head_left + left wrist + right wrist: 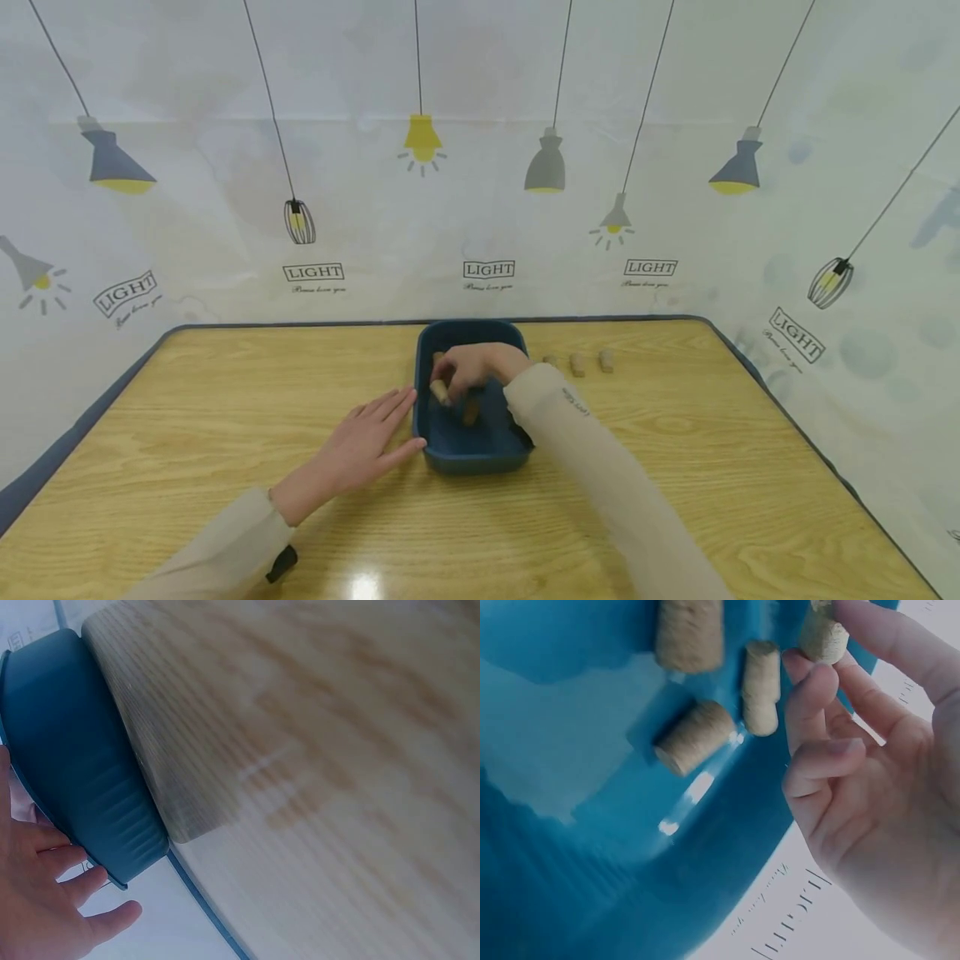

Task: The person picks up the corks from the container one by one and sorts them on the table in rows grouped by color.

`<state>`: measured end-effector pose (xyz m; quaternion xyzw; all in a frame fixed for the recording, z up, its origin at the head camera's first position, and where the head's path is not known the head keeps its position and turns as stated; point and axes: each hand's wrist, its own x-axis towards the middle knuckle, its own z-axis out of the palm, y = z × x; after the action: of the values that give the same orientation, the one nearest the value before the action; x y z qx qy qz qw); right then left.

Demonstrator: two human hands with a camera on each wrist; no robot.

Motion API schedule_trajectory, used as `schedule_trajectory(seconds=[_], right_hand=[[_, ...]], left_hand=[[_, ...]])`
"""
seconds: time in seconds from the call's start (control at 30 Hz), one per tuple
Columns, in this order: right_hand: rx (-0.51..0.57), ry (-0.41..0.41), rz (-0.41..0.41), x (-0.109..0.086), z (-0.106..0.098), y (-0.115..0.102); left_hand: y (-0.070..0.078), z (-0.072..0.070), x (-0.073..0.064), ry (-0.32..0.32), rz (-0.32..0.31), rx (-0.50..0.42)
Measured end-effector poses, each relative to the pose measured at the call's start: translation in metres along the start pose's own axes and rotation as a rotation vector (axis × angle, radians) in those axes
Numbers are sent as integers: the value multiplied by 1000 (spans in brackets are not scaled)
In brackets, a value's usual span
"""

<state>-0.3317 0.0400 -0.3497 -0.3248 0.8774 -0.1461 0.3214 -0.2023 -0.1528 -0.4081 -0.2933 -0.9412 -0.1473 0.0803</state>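
Note:
A dark blue plastic bin (474, 465) stands on the wooden table. My right hand (476, 367) reaches over it and pinches a light-brown cork (440, 392) between thumb and fingers. In the right wrist view this held cork (823, 637) is partly cut off at the top. Below it three more corks lie in the bin: a thick one (690, 634), a stepped one (761, 688) and a tilted one (696, 737). My left hand (365, 446), fingers straight and spread, touches the bin's left side; the left wrist view shows its fingertips at the rim.
Three corks stand on the table (675, 425) right of the bin: one partly hidden near my right sleeve (551, 361), a middle one (577, 365) and a far-right one (606, 361). Behind the table hangs a lamp-printed backdrop (480, 225). A black strap piece (282, 565) shows at my left sleeve.

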Motion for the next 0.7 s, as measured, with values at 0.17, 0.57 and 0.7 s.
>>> schedule_trajectory(seconds=[0.17, 0.57, 0.7], right_hand=[[-17, 19, -33, -11, -12, -1], [3, 64, -28, -37, -31, 11], [-22, 91, -46, -48, -33, 18]], left_hand=[[0, 0, 0, -6, -5, -3], [1, -1, 2, -19, -17, 10], [1, 0, 2, -19, -20, 6]])
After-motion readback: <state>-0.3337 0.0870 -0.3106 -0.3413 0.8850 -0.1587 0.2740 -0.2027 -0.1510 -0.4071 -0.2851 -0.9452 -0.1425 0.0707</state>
